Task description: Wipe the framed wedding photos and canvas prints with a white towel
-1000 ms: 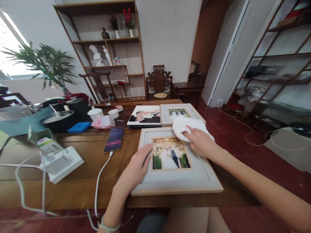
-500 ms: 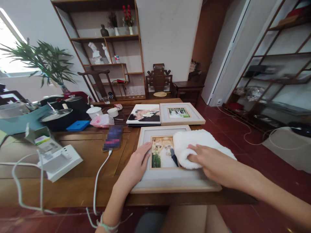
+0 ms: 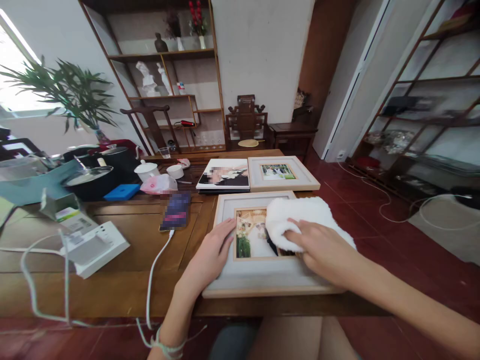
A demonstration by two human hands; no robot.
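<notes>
At the bottom centre, the left hand lies open and flat on the left border of the picture frame, gripping nothing. The frame rests on the wooden table. The right hand presses a white cloth onto the glass. Its thumb is hidden, so whether it pinches the cloth cannot be told, and the cloth covers the photo's right half. Left of centre lies a blurred-out phone. Further up sit a second frame and a print.

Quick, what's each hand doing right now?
Left hand: open, flat on the picture frame.
Right hand: resting on the white cloth; grip cannot be told.
</notes>
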